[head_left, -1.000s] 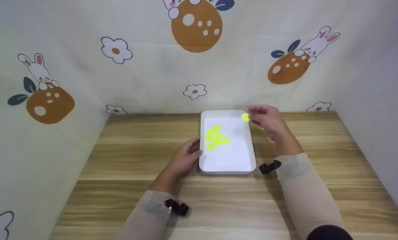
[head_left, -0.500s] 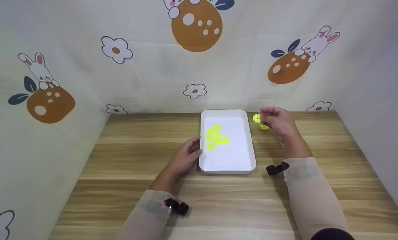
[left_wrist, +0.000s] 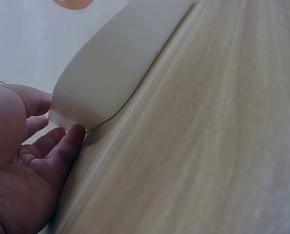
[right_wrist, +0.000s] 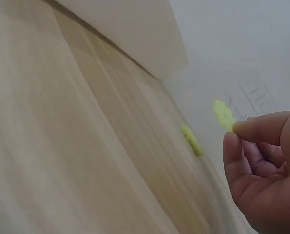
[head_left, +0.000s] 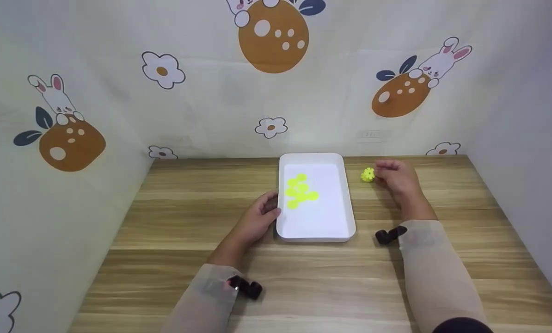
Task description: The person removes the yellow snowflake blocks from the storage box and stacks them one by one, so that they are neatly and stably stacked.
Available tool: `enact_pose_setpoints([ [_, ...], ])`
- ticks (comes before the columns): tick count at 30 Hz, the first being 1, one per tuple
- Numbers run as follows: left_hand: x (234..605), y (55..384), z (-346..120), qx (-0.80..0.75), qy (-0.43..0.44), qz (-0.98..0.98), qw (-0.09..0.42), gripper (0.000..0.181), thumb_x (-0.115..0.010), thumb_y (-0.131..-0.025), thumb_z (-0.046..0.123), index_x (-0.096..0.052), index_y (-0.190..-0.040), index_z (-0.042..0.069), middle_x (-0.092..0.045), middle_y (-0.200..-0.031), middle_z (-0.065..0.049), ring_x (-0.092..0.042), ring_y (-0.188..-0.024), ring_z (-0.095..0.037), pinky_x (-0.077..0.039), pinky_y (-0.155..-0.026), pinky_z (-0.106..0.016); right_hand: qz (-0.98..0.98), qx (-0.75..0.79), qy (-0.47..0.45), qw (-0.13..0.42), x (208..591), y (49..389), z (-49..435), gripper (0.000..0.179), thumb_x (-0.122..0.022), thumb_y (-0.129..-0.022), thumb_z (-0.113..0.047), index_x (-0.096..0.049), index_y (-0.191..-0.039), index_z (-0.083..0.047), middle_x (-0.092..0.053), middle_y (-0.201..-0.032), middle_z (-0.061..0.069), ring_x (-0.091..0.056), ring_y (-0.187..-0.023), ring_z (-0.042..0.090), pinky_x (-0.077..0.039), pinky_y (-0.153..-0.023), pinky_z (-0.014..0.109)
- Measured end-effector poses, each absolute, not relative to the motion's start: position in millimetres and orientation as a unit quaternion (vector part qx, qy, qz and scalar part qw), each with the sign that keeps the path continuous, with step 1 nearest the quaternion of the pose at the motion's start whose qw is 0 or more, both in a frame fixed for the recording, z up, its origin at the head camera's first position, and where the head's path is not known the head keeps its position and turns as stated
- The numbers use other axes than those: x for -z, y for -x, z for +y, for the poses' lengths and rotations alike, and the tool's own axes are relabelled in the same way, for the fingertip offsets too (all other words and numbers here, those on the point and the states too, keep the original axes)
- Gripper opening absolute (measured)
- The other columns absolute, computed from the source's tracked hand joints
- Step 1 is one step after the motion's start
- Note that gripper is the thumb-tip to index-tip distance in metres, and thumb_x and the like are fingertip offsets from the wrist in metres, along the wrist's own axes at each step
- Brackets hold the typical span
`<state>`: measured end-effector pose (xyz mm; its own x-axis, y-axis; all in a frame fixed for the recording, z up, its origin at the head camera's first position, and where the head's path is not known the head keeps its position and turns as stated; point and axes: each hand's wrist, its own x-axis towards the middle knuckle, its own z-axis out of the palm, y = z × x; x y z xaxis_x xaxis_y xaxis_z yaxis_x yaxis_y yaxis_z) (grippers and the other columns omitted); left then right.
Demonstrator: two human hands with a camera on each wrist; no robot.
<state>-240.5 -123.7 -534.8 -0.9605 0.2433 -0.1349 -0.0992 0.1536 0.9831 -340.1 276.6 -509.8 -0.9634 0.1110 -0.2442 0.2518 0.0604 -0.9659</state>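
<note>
A thin yellow flower-shaped disc (right_wrist: 223, 115) is pinched between the thumb and finger of my right hand (head_left: 400, 181), to the right of the tray. More of the same yellow (right_wrist: 191, 140) lies on the wooden table below; in the head view the held disc overlaps it. My left hand (head_left: 256, 216) rests at the left side of the white tray (head_left: 332, 225), with relaxed fingers and thumb touching its outer wall (left_wrist: 106, 63). Inside the tray, toward its left, several yellow discs (head_left: 300, 196) lie flat in a loose cluster.
The wooden table (head_left: 183, 217) reaches back to a pale cloth wall (head_left: 211, 101) printed with rabbits, oranges and flowers. Similar cloth stands at the left and right sides. A small black camera (head_left: 389, 236) sits at the right wrist.
My right hand has moved right, away from the tray's far right corner, and lowered the pinched disc toward the yellow on the table. The left hand and tray have stayed in place.
</note>
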Motion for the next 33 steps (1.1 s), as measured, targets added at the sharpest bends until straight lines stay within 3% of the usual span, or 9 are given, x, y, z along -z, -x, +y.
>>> enact_pose_setpoints([
  [4,534.7,240.9,-123.0,-0.646,-0.044,0.75,0.134,0.059,-0.059,-0.109,0.012,-0.039,-0.165,0.011,-0.046,-0.169,-0.014,-0.046,-0.156,-0.033,-0.041,-0.129,-0.049,0.724,0.677,-0.123,0.044,516.5,340.6,280.5,0.044,-0.069,-0.102,-0.003,-0.058,-0.143,0.008,-0.07,-0.124,0.006,-0.071,-0.1,0.007,-0.063,-0.098,0.025],
  [7,533.9,240.6,-122.8,-0.643,-0.04,0.753,0.136,0.059,-0.06,-0.109,0.013,-0.04,-0.164,0.012,-0.046,-0.169,-0.013,-0.047,-0.156,-0.033,-0.041,-0.129,-0.049,0.729,0.671,-0.127,0.04,518.4,340.7,281.4,0.045,-0.069,-0.102,-0.003,-0.058,-0.144,0.01,-0.07,-0.126,0.008,-0.073,-0.1,0.007,-0.063,-0.099,0.025],
  [12,533.8,241.2,-123.1,-0.642,-0.042,0.753,0.136,0.059,-0.06,-0.109,0.012,-0.04,-0.164,0.012,-0.045,-0.169,-0.013,-0.046,-0.156,-0.033,-0.04,-0.129,-0.05,0.744,0.652,-0.139,0.04,518.5,340.9,279.6,0.044,-0.071,-0.101,-0.005,-0.061,-0.142,0.007,-0.069,-0.126,0.009,-0.072,-0.101,0.007,-0.062,-0.102,0.026],
  [21,533.5,240.8,-123.3,-0.645,-0.046,0.75,0.136,0.059,-0.059,-0.109,0.011,-0.039,-0.165,0.011,-0.044,-0.17,-0.013,-0.045,-0.157,-0.033,-0.039,-0.13,-0.05,0.796,0.585,-0.148,0.037,513.3,336.4,274.6,0.037,-0.074,-0.099,-0.008,-0.068,-0.134,0.003,-0.074,-0.12,0.008,-0.069,-0.099,0.008,-0.063,-0.095,0.021],
  [33,534.7,239.8,-123.7,-0.653,-0.064,0.743,0.131,0.06,-0.057,-0.108,0.009,-0.037,-0.165,0.008,-0.045,-0.169,-0.016,-0.044,-0.158,-0.033,-0.038,-0.131,-0.049,0.796,0.586,-0.141,0.05,514.7,339.0,277.4,0.037,-0.07,-0.102,-0.009,-0.068,-0.138,0.0,-0.068,-0.139,0.018,-0.07,-0.108,0.011,-0.062,-0.097,0.022],
])
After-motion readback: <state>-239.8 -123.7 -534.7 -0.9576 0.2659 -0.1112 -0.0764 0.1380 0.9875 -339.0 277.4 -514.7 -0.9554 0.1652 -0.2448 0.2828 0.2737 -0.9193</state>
